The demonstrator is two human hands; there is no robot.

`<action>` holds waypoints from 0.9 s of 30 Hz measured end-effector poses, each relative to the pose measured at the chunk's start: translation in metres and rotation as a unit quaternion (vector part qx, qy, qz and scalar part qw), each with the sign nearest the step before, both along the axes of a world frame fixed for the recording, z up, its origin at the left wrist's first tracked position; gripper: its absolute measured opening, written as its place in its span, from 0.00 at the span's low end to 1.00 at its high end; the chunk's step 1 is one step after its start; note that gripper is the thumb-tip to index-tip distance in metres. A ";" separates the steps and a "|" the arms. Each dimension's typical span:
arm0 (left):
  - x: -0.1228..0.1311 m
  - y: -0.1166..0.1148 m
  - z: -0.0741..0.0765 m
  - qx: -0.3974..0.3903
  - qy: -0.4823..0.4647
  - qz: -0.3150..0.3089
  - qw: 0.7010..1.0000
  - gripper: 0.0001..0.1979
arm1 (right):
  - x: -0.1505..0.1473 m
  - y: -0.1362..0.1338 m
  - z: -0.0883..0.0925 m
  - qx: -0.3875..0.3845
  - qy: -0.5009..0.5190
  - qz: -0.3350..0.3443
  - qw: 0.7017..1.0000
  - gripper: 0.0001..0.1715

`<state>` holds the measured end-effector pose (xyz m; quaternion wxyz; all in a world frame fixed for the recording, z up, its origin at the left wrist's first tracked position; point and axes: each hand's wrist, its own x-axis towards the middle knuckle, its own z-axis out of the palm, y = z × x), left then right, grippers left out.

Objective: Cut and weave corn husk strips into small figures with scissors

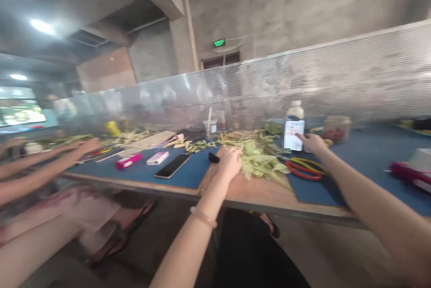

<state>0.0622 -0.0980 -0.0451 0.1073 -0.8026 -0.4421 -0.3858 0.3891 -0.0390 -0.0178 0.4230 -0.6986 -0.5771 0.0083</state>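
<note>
My left hand [230, 162], with a pale bangle on its wrist, is over the wooden board [249, 192] at the left edge of a pile of pale green leafy pieces [261, 160]. Its fingers are curled down, and blur hides whether they hold anything. A small black object [213, 157] lies just left of it. My right hand [313, 143] reaches to a phone with a lit screen [294, 135], its fingers at the phone's right edge. The phone stands upright in front of a white-capped bottle [295, 110]. Red and yellow handled tools [305, 170] lie below.
On the blue mat to the left are a dark phone [173, 166], a white box [157, 158] and a magenta box [129, 161]. Another person's hands [88, 145] work farther left. A clear container [336, 128] stands at right; a mesh partition [249, 95] runs behind.
</note>
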 end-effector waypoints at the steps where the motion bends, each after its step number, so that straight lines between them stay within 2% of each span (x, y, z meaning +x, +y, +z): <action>1: 0.000 0.002 0.000 0.000 -0.001 -0.003 1.000 0.13 | 0.002 0.002 -0.001 -0.011 0.004 -0.015 1.000 0.26; 4: -0.001 0.009 0.000 0.011 0.007 -0.011 1.000 0.14 | 0.007 0.004 -0.003 -0.007 0.018 -0.034 0.999 0.24; 14: -0.002 0.011 -0.001 0.018 0.015 -0.008 1.000 0.13 | 0.002 0.005 0.010 0.057 0.085 -0.038 0.994 0.30; 19: -0.002 0.014 -0.003 0.018 0.017 -0.012 1.000 0.13 | 0.008 0.009 0.005 0.068 0.096 -0.021 0.993 0.28; 24: -0.002 0.014 -0.002 0.015 0.017 -0.007 1.000 0.13 | 0.010 0.009 0.002 0.069 0.104 0.005 0.992 0.20; 27: -0.002 0.013 -0.002 0.014 0.017 -0.010 1.000 0.13 | 0.009 0.009 0.003 0.071 0.117 0.001 0.991 0.23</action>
